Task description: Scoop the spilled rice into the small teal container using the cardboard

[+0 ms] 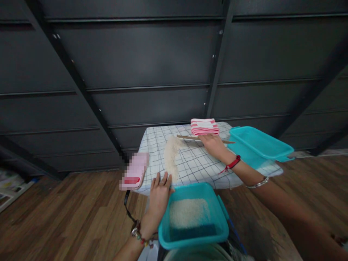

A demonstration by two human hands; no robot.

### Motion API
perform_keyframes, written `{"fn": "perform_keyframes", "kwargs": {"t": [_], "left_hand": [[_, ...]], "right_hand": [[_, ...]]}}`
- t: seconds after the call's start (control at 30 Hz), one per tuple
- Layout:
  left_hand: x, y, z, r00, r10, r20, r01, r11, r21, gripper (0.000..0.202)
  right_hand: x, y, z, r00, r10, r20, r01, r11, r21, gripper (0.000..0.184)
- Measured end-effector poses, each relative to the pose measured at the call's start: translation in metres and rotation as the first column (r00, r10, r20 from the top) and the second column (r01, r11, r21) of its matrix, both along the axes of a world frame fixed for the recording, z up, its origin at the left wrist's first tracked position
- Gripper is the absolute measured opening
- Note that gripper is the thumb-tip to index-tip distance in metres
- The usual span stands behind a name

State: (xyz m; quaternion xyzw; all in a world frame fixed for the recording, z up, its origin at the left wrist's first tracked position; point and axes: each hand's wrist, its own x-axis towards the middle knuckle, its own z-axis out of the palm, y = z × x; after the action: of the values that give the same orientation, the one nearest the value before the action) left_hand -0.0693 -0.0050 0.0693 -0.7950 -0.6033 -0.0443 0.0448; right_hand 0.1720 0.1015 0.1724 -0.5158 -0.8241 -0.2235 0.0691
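Observation:
My right hand (213, 145) grips a thin flat wooden stick (187, 137) from above, over the checked cloth (190, 165). The stick's left end meets a band of white grains (171, 156), which look like rice and run toward the near table edge. Beside the near end of that band, my left hand (160, 192) lies with fingers stretched and holds nothing. Its thumb side is close to the rim of a teal plastic container (199, 186); whether it touches is unclear. Inside the container is a layer of the same grains (190, 213).
On the right of the table sits another teal container (261, 143). A folded pink and white striped towel (204, 127) lies at the back. A pink flat object (136, 168), partly pixelated, is at the left edge. Dark metal panels (146, 54) rise behind the table.

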Motion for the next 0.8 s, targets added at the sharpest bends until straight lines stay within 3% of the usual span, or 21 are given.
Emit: {"fn": "perform_keyframes", "kwargs": {"t": [0.23, 0.43, 0.63, 0.8], "left_hand": [[-0.002, 0.001, -0.006, 1.0, -0.008, 0.003, 0.008, 0.999, 0.031, 0.046], [-0.001, 0.001, -0.003, 1.0, -0.009, 0.012, 0.009, 1.0, 0.013, 0.046], [0.002, 0.0, 0.0, 1.0, 0.015, -0.005, -0.015, 1.0, -0.022, 0.047], [0.001, 0.0, -0.001, 1.0, 0.01, -0.007, -0.01, 1.0, -0.004, 0.047]], "right_hand": [[0.002, 0.004, -0.007, 0.999, 0.028, 0.027, -0.026, 0.996, -0.08, 0.03], [0.01, -0.008, -0.003, 0.99, 0.14, -0.015, -0.14, 0.988, -0.071, 0.038], [-0.009, 0.016, -0.003, 0.997, 0.071, -0.007, -0.071, 0.997, -0.038, 0.035], [-0.024, 0.031, -0.011, 0.993, 0.12, 0.001, -0.12, 0.989, -0.084, 0.031]]}}
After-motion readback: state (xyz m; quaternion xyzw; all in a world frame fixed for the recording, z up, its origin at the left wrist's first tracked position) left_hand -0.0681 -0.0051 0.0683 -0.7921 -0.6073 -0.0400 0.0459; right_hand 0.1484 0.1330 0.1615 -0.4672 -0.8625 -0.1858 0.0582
